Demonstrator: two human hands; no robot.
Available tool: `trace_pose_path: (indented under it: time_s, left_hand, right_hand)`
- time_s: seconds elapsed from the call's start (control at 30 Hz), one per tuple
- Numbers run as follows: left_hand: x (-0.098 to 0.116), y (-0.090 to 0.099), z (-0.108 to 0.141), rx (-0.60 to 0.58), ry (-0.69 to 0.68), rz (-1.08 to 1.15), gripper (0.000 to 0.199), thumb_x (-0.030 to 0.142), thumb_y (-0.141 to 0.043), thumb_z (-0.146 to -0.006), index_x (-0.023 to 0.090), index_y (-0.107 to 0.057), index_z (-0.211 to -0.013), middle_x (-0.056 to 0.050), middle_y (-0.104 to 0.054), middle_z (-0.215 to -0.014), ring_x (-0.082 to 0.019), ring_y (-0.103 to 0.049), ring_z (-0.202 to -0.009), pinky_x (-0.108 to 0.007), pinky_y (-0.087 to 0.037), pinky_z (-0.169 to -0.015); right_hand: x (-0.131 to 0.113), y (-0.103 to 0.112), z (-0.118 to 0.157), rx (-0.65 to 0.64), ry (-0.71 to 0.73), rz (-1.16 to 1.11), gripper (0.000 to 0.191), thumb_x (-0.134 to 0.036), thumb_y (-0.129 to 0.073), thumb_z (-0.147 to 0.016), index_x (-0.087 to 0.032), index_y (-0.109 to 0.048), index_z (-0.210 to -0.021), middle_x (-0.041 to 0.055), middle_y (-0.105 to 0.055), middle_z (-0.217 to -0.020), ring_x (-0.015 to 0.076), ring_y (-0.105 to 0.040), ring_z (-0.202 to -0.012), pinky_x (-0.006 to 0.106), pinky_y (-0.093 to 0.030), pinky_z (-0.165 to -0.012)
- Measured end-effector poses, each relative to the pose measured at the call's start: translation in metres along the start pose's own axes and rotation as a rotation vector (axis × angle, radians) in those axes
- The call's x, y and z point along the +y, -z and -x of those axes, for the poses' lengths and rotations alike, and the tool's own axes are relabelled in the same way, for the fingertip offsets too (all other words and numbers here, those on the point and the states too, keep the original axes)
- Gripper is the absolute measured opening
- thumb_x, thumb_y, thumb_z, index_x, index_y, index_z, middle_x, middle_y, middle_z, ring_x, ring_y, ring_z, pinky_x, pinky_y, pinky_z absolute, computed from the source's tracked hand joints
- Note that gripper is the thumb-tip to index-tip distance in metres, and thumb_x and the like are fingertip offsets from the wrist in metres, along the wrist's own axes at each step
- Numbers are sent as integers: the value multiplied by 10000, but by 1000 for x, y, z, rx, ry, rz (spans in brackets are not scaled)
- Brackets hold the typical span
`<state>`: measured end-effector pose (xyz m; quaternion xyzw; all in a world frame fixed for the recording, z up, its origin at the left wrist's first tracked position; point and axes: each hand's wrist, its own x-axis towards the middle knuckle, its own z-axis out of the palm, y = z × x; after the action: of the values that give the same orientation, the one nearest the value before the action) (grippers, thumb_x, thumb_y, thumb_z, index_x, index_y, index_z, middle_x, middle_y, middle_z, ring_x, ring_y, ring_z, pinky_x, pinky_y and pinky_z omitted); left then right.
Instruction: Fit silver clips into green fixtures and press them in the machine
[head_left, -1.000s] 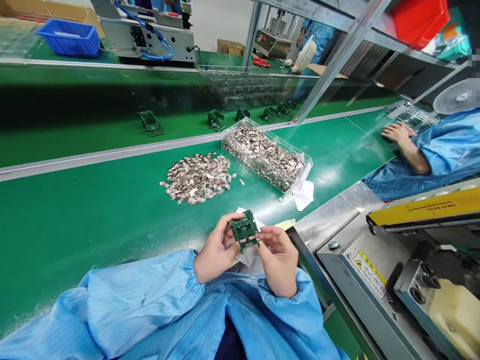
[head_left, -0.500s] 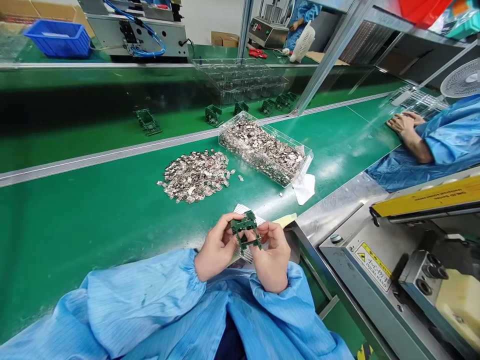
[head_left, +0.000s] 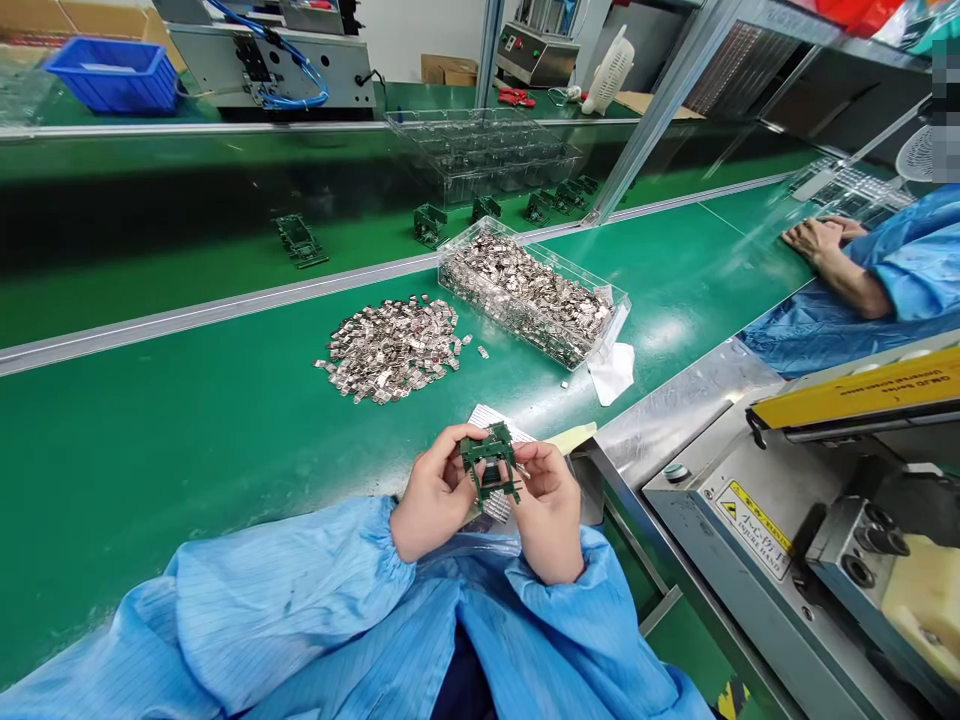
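Observation:
Close in front of my body, a green circuit board assembly [head_left: 491, 452] is held up between both hands. My left hand [head_left: 437, 495] is closed on its left side, thumb at the near edge and fingers behind. My right hand [head_left: 549, 510] pinches its right side; whether a small part sits in those fingertips is hidden. Beneath the hands lies a sheet with rows of print [head_left: 491, 418], partly covered. Beyond them, a loose pile of small silvery metal pieces [head_left: 390, 350] is spread on the green work surface [head_left: 187, 430].
A clear plastic box [head_left: 544, 300] full of metal pieces stands ahead, with white paper [head_left: 612, 374] at its corner. More green boards [head_left: 300, 240] lie on the belt beyond the rail. At right are a machine [head_left: 757, 520] and a co-worker's hands [head_left: 814, 240].
The board has tilted slightly in my hands, and my right thumb has shifted at its lower right. The view has moved a little. The person at the far back has left view.

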<state>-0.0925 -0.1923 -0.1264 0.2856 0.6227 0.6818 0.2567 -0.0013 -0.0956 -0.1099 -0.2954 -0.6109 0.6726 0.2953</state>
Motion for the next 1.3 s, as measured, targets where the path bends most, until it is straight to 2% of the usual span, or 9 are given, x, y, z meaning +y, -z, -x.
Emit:
trace_pose_path:
  time_s: [0.37, 0.47, 0.53, 0.63, 0.73, 0.8, 0.9, 1.07, 1.3]
  left_hand:
    - [4, -1, -1, 0, 35, -18, 263, 196, -661, -790, 177, -595, -1044, -16, -629, -835, -114, -563, -693, -194, -450, -602]
    - [5, -1, 0, -6, 29, -16, 260, 199, -665, -787, 179, -600, -1037, -18, -632, -848, -117, -570, -703, -197, -459, -615]
    - [4, -1, -1, 7, 7, -3, 258, 207, -663, -796, 181, -598, -1044, -26, -637, -882, -124, -588, -738, -204, -478, -650]
    - [3, -2, -4, 41, -20, 53, 275, 258, -670, -815, 189, -580, -1065, -34, -637, -908, -136, -610, -778, -227, -511, -702]
    - [-1, -3, -7, 29, -14, 144, 309, 331, -670, -836, 195, -549, -1085, -33, -626, -914, -127, -598, -749, -246, -533, -711]
    - [-3, -2, -7, 13, -1, 158, 329, 366, -667, -846, 193, -543, -1096, -26, -608, -895, -116, -569, -714, -247, -535, -695]
    - [-4, -1, -7, 9, 9, 142, 372, 412, -674, -841, 185, -543, -1106, -16, -577, -849, -113, -533, -690, -246, -529, -664]
    - [-4, -2, -7, 2, 30, 164, 419, 461, -682, -827, 185, -539, -1108, -25, -589, -871, -126, -554, -714, -257, -529, -665]
    - [-5, -3, -8, 25, 18, 207, 422, 456, -681, -826, 201, -512, -1116, -47, -635, -958, -141, -625, -806, -262, -550, -739]
  right_hand:
    - [14, -2, 0, 15, -28, -115, 385, -320, -783, -701, -222, -412, -713, -25, -520, -717, 133, -508, -654, 253, -458, -607]
    - [12, 1, 1, -2, 5, -75, 364, -350, -773, -718, -221, -433, -713, -20, -536, -715, 134, -515, -645, 253, -464, -594]
    - [9, 9, -4, -68, 34, 3, 282, -360, -750, -751, -215, -508, -757, -11, -566, -719, 138, -540, -645, 258, -477, -597]
    - [7, 31, -29, -95, 152, 293, 222, -419, -637, -851, -204, -626, -904, 24, -636, -753, 166, -595, -667, 297, -507, -620]
    - [9, 58, -75, 44, 282, 551, 302, -460, -563, -872, -198, -678, -967, 77, -670, -908, 219, -619, -823, 365, -509, -725]
    - [11, 72, -108, 119, 307, 644, 286, -444, -586, -837, -197, -702, -922, 90, -646, -919, 246, -597, -872, 406, -483, -796]
    - [13, 82, -139, 148, 293, 770, 171, -349, -636, -774, -196, -711, -789, 75, -603, -808, 249, -574, -788, 420, -456, -799]
    - [11, 86, -147, 70, 221, 904, 39, -220, -669, -719, -207, -677, -682, 45, -599, -735, 208, -544, -679, 358, -427, -694]
    - [-2, 90, -159, -86, 68, 906, 225, -211, -781, -601, -218, -584, -494, -27, -532, -447, 139, -461, -473, 279, -318, -500]
